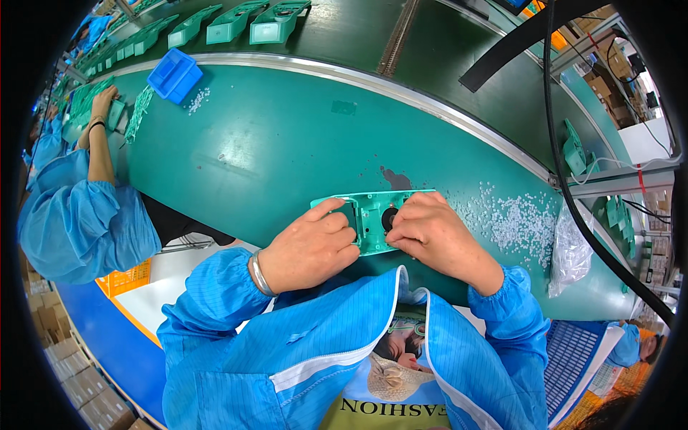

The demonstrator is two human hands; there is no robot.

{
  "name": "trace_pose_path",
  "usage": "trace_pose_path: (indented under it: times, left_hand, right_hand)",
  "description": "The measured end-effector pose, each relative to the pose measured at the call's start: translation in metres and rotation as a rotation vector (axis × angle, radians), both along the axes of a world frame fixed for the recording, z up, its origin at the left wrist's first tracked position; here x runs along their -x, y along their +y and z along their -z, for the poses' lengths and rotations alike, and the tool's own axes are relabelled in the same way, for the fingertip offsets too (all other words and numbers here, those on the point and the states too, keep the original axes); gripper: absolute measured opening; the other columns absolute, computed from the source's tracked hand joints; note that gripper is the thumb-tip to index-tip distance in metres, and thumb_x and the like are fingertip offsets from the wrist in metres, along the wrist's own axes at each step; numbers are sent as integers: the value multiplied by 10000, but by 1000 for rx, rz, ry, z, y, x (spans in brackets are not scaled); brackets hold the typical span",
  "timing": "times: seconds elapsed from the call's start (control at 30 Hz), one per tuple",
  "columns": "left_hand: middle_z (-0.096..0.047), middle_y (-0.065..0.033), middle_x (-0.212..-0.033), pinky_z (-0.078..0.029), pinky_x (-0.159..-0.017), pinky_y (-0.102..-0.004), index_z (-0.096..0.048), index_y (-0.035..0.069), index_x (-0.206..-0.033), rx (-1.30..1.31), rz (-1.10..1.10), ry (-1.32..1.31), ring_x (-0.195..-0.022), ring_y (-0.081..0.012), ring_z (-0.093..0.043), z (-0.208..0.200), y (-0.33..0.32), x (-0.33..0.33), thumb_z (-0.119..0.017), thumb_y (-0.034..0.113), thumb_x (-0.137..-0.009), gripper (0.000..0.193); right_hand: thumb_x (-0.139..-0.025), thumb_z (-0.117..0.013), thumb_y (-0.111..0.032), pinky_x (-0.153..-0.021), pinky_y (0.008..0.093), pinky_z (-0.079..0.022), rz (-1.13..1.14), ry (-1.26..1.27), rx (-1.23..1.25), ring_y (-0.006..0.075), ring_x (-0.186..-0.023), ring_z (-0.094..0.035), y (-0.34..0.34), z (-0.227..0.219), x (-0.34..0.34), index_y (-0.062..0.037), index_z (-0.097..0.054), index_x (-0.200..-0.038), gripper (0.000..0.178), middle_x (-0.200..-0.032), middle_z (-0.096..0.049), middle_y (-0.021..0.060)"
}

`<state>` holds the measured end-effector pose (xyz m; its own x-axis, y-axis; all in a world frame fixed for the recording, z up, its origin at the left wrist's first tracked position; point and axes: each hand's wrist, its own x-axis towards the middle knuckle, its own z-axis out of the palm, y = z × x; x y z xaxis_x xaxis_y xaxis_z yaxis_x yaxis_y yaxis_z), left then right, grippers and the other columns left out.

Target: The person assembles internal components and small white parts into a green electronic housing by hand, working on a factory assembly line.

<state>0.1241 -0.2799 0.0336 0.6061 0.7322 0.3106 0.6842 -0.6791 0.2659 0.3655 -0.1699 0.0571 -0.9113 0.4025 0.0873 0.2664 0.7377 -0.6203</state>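
Note:
A green plastic housing [370, 223] lies open side up on the green table in front of me, its ribs and small posts showing. My left hand [309, 245] grips its left end, fingers curled over the edge. Over the right part of the housing is my right hand [441, 235], its thumb and fingers pinched together. Whatever sits between those fingertips is too small or too covered to make out. Just beside them, a round black part [388, 218] sits inside the housing, partly hidden by the fingers.
Small white pieces [519, 223] are scattered to the right, next to a clear plastic bag [570, 251]. A blue bin [174, 76] stands far left. Behind a metal rail, more green housings [276, 23] line the belt. A black cable [555, 129] hangs at right. A co-worker [82, 208] works at left.

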Motion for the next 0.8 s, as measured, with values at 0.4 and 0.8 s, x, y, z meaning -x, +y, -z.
trace_pose_path:
  times: [0.4,0.8]
  left_hand:
    - [-509,-44,-767,-442,-1071,-524,-548,113,-739,9,22,4,-853,-253,-570,-2,5,-3,-696,163,-778,161]
    - [-577,-94,-792,-458,-982,-513,-613,73,-803,-287,-126,-3,-876,-322,-580,-18,141,9,-740,176,-811,164]
  right_hand:
    - [-783,-794,-171,-922,394,-417,14,-7,-68,205,-1004,-604,0,10,-2,-164,-780,-868,87,-918,-687,-42]
    - [-832,-795,-191,-841,404,-432,251,145,-138,242,-928,-597,-42,-42,-74,-131,-750,-1104,282,-969,-666,14]
